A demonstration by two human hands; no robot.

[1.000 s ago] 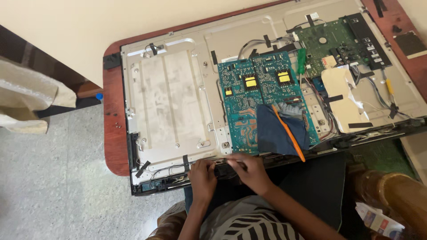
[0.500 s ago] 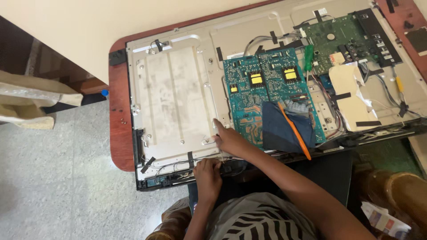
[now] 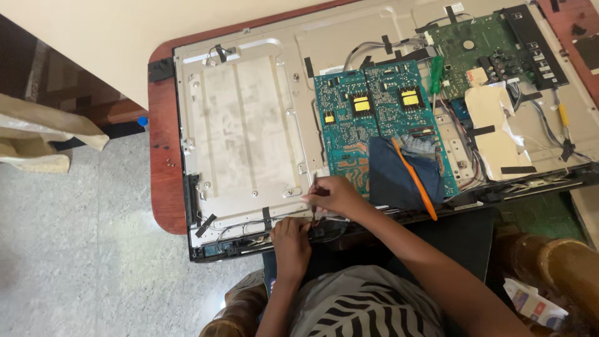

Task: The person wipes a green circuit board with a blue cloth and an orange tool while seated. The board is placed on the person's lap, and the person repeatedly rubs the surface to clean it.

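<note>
An opened flat-screen set lies face down on the table, its grey metal back plate (image 3: 243, 125) bare. My right hand (image 3: 336, 196) rests on the plate's lower right corner, beside the teal circuit board (image 3: 349, 125). Its fingertips pinch a thin dark wire (image 3: 314, 209) that runs down to the frame's lower edge. My left hand (image 3: 292, 242) sits just below, with its fingers curled on the wire bundle (image 3: 249, 228) along that black lower edge. The two hands are a few centimetres apart.
A dark blue cloth (image 3: 390, 181) with an orange-handled tool (image 3: 415, 184) lies on the teal board. A green screwdriver (image 3: 436, 73) and a green main board (image 3: 480, 50) are farther right. The red-brown table (image 3: 163, 181) ends at left above a speckled floor (image 3: 75, 249).
A second ago both hands were together at the lower edge. My right hand has since moved up onto the plate's corner and pinched the wire. My left hand stayed at the edge.
</note>
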